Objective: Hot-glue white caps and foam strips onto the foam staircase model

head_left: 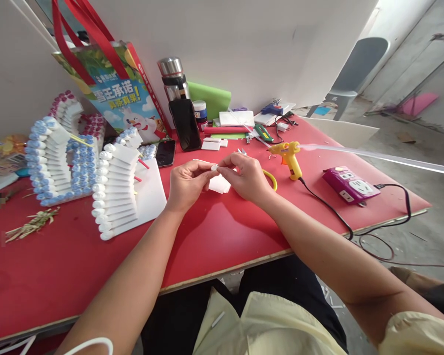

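My left hand (188, 183) and my right hand (244, 173) meet over the red table, thumbs and forefingers pinched together. Between the fingertips is a small white piece (214, 167); its kind is too small to make out. Just beneath lie white cards (220, 184), partly covered by my fingers. Beside my left arm stands a fan-shaped row of white strips with rounded white tips (114, 197), resting on a white board (152, 197). A yellow ring (272, 180), perhaps a tape roll, shows partly behind my right hand.
A yellow glue gun (289, 159) and a purple power strip (350, 185) with black cables lie at the right. A blue-tipped fan piece (52, 162), a printed bag (122, 98), a steel flask (172, 79) and phones (185, 124) stand left and back. The table's front edge (225, 271) is close.
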`<state>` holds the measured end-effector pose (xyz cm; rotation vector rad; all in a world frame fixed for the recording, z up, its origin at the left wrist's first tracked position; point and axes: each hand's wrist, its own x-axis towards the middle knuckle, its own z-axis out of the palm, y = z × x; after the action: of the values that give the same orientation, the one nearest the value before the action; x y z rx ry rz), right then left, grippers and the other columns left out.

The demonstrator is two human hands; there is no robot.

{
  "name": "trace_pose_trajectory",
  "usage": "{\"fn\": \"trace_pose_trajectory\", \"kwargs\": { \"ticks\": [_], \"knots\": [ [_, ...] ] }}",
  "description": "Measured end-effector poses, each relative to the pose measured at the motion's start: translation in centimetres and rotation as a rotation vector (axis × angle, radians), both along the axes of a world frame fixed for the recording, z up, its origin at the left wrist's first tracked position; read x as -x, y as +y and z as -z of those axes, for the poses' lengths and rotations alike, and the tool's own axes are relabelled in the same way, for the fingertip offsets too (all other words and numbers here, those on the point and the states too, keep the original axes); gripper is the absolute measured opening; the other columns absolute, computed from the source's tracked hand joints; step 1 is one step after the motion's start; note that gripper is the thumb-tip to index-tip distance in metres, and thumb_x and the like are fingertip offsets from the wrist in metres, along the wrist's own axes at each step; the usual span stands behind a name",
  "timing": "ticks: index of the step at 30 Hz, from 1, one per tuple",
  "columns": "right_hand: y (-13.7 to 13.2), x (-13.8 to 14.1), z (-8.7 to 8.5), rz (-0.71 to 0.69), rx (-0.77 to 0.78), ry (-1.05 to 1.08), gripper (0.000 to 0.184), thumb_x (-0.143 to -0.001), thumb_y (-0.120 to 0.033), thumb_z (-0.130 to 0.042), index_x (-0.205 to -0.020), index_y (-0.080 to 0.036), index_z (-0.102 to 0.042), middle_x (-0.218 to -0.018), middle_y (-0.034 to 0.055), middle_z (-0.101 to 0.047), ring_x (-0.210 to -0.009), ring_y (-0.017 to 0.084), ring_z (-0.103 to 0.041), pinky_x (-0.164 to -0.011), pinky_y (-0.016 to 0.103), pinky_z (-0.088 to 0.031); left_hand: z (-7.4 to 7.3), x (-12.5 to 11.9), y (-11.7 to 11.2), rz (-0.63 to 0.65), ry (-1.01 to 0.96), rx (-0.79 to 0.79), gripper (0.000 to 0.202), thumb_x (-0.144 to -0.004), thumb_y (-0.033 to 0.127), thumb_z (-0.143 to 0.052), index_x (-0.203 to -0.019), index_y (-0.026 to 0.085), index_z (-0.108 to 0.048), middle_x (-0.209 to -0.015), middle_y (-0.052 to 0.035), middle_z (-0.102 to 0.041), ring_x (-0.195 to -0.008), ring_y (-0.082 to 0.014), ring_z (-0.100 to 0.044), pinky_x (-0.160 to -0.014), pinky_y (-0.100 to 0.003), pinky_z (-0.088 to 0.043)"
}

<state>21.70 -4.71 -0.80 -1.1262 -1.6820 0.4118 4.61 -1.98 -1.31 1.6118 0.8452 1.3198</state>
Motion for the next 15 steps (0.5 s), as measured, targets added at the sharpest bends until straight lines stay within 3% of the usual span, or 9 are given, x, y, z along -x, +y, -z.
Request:
{"fn": "trace_pose_trajectory", "kwargs": {
  "ticks": [7, 11, 15],
  "knots": [
    [0.3, -1.3, -0.2, -0.149, -0.007, -0.041, 0.007, -0.088, -0.022, -0.066, -0.084, -0.019, -0.071, -0.08, 0.0012, -0.069, -0.076, 0.016, -0.059, -0.072, 0.028, -0.043, -0.4, 0.4, 0.1, 0.095, 0.003, 0.152, 0.025, -0.065, 0.031, -0.091, -0.08, 0.016, -0.077, -0.064, -0.0022, -0.07, -0.042, -0.0087, -0.053, -0.041, -0.022, -0.035],
    [0.2, -1.5, -0.3, -0.158, 0.044, -0.022, 0.009, -0.088, -0.024, -0.065, -0.084, -0.019, -0.071, -0.084, 0.0011, -0.072, -0.078, 0.015, -0.06, -0.073, 0.028, -0.044, -0.5, 0.4, 0.1, 0.108, 0.052, 0.216, 0.029, -0.068, 0.031, -0.089, -0.093, 0.018, -0.082, -0.058, -0.0014, -0.067, -0.039, -0.0093, -0.052, -0.038, -0.022, -0.028],
    [0.1, -1.2, -0.5, -0.132, 0.133, -0.018, 0.012, -0.088, -0.029, -0.065, -0.085, -0.018, -0.07, -0.085, 0.0015, -0.072, -0.076, 0.015, -0.06, -0.071, 0.028, -0.043, -0.6, 0.4, 0.0, 0.073, 0.06, 0.238, 0.028, -0.067, 0.032, -0.089, -0.091, 0.018, -0.083, -0.06, -0.0022, -0.067, -0.039, -0.0089, -0.051, -0.037, -0.022, -0.027]
  ]
}}
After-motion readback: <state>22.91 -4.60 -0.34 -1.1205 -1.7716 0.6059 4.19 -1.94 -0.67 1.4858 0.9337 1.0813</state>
